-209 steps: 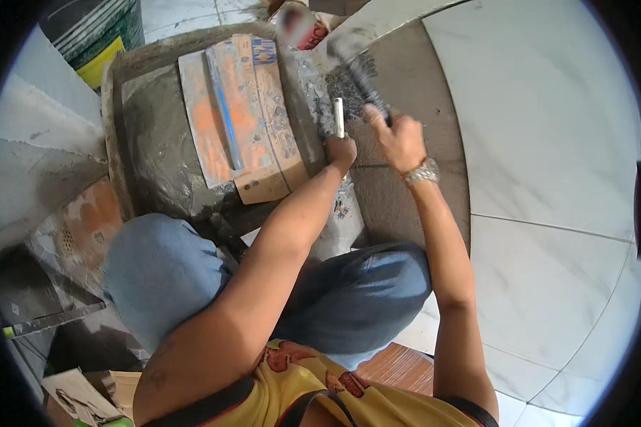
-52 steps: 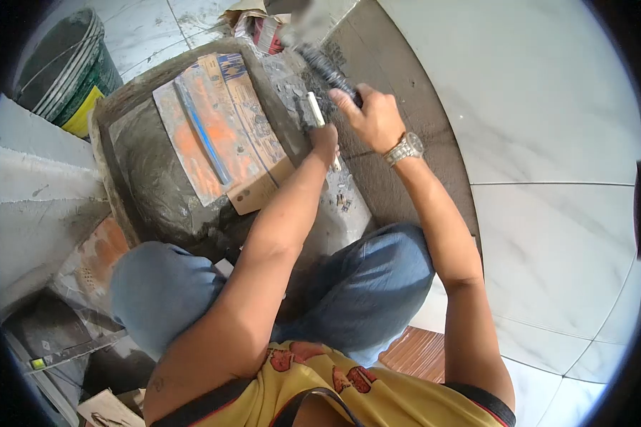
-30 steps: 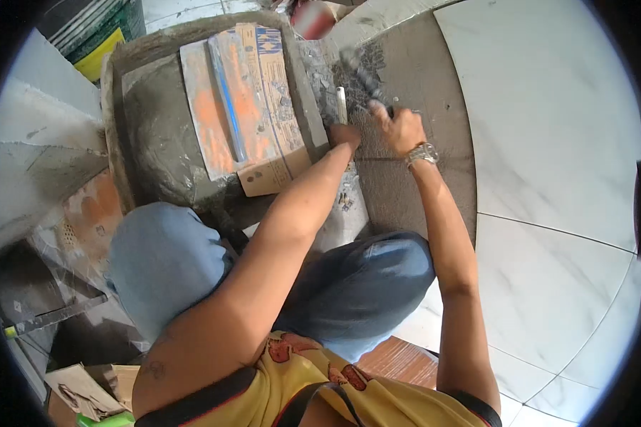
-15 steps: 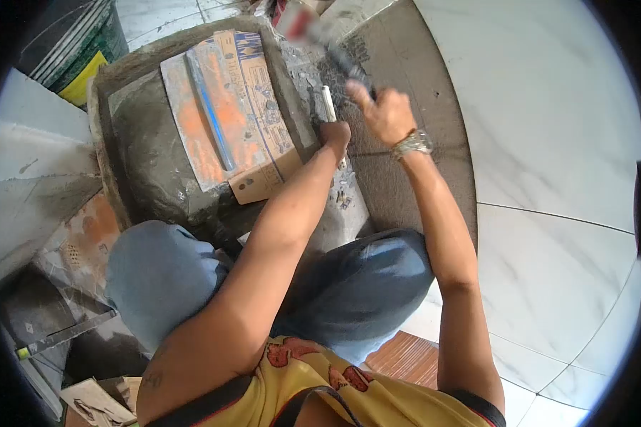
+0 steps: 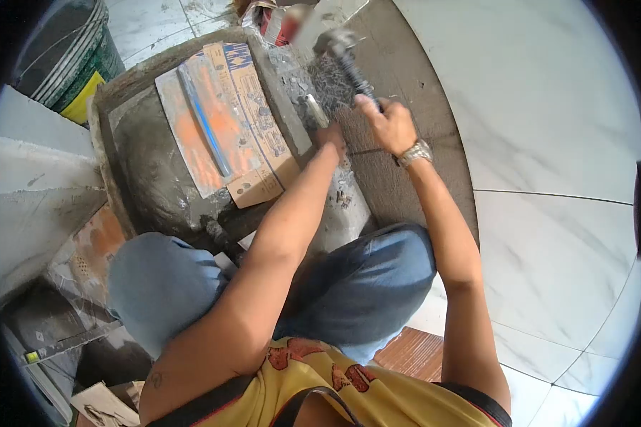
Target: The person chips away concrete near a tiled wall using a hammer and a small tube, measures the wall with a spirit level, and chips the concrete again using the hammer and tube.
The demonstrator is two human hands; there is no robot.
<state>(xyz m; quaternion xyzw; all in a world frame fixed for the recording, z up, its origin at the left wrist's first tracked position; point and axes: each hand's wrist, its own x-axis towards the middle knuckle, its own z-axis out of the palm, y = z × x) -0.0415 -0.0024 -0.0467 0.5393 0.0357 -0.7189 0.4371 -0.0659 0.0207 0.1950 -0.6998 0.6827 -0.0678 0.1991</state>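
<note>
My right hand (image 5: 392, 129) is closed round the dark handle of a hammer (image 5: 354, 75). The hammer's head is up and away from me, over a rough, chipped patch of the grey slab (image 5: 434, 124). My left hand (image 5: 330, 137) is wrapped round a pale chisel-like rod (image 5: 314, 108), whose far end pokes out above the fist. What the rod's near end touches is hidden by the hand. Grey rubble and chips lie along the slab's edge beside it. Hammer and rod are apart.
To the left is a mortar trough (image 5: 101, 142) with wet grey mortar, bearing a cardboard piece (image 5: 267, 153) and a blue-striped strip (image 5: 205, 122). A green bucket (image 5: 96, 64) stands at the back left. White marbled tiles (image 5: 548, 142) cover the right side. A torn red-and-white packet (image 5: 274, 25) lies at the back.
The hammer head has swung toward the right, and my right hand sits slightly lower. In my left hand the rod now leans more to the left.
</note>
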